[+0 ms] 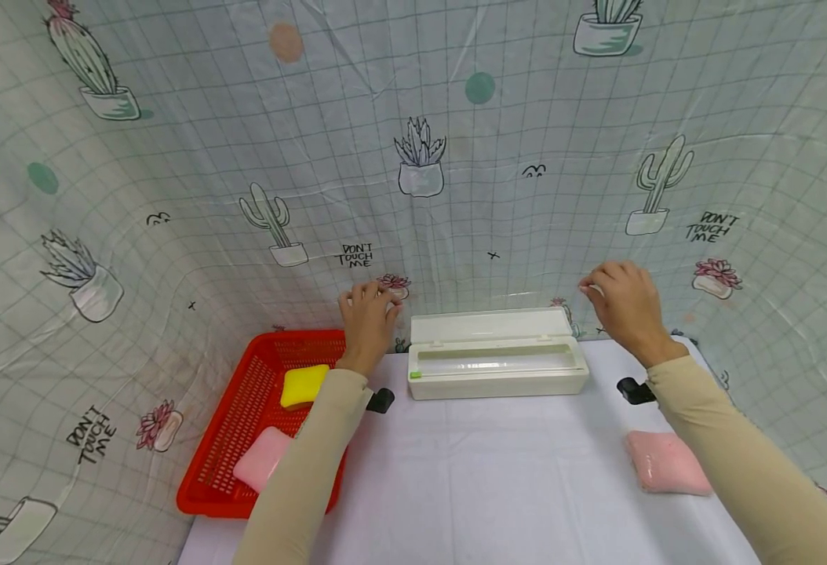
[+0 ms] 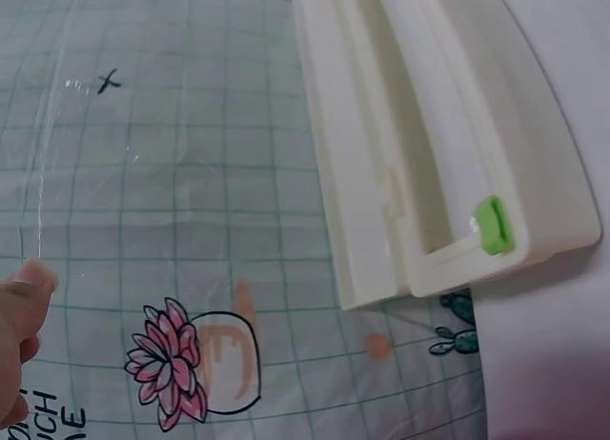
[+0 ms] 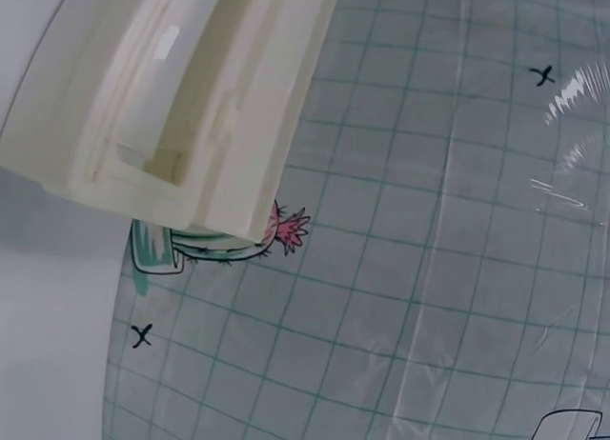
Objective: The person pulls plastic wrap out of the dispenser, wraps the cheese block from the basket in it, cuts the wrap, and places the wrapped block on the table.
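A sheet of clear plastic wrap [image 2: 42, 188] is stretched in the air between the two hands, faint but for its edge and some glints. My left hand [image 1: 369, 323] pinches its left end; the thumb [image 2: 27, 302] shows at the film's corner in the left wrist view. My right hand [image 1: 625, 306], raised higher on the other side, has thumb and fingertips together at the right end. Below and between them stands a white plastic wrap dispenser [image 1: 498, 386], its lid [image 1: 491, 325] tipped back and a green slider [image 2: 494, 225] at its left end.
At the left, a red basket [image 1: 209, 471] holds a yellow sponge [image 1: 305, 384] and a pink block [image 1: 263, 457], partly behind the left forearm. A pink block with a glossy covering [image 1: 666, 463] lies on the white table [image 1: 484, 479] near the right forearm. A patterned curtain [image 1: 491, 212] rises behind.
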The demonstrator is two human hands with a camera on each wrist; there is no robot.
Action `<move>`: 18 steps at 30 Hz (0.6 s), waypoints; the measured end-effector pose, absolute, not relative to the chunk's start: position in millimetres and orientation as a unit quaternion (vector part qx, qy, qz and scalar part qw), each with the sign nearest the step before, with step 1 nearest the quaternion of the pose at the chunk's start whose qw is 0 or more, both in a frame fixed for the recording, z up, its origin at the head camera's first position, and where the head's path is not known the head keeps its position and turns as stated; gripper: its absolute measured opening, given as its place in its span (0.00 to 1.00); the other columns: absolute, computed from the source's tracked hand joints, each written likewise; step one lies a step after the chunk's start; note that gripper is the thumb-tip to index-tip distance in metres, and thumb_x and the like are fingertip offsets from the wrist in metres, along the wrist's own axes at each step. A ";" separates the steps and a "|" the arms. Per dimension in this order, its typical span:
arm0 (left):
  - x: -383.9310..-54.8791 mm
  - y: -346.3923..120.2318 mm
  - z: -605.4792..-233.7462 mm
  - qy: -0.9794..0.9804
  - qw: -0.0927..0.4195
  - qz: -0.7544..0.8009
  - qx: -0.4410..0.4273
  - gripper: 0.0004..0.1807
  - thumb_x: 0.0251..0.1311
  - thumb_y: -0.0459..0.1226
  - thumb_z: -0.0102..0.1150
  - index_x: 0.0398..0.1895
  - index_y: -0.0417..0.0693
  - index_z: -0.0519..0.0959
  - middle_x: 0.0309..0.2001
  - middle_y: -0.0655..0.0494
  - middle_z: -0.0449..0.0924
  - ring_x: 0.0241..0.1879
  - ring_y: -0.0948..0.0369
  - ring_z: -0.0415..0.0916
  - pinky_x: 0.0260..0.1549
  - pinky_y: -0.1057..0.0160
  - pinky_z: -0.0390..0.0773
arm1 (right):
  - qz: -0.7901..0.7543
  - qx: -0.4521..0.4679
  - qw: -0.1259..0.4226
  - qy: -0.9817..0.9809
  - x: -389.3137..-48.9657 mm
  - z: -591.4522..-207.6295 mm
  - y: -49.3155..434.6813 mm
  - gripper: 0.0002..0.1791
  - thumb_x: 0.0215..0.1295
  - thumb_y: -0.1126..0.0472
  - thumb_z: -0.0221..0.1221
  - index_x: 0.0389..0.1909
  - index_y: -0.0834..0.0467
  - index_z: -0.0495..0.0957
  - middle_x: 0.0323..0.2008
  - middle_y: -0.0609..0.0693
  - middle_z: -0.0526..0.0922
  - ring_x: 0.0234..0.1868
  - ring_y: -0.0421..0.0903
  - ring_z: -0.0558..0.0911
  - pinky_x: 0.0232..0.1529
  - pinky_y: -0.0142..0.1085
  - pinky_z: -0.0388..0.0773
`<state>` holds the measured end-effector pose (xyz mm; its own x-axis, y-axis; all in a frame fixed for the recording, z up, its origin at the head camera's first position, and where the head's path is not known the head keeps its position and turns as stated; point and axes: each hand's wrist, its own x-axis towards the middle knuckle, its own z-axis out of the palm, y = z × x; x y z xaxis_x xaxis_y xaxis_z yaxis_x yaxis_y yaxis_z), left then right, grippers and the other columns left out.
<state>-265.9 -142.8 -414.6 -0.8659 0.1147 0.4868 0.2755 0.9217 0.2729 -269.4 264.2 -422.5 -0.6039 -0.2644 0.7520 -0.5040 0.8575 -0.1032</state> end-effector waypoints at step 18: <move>-273.8 -146.0 -377.4 -0.948 0.260 -0.136 -0.121 0.10 0.73 0.42 0.64 0.44 0.47 0.90 0.55 0.48 0.79 0.63 0.46 0.68 0.64 0.40 0.61 | 0.148 0.227 0.416 -0.868 -277.0 -389.2 265.9 0.05 0.62 0.72 0.71 0.34 0.67 0.83 0.36 0.63 0.82 0.43 0.68 0.79 0.43 0.63 0.74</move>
<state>-273.8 -146.0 -377.4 -0.8352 0.1579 0.5267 0.2994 0.9340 0.1948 -277.0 265.9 -389.2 -0.5512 -0.2703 0.7894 -0.5169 0.8532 -0.0688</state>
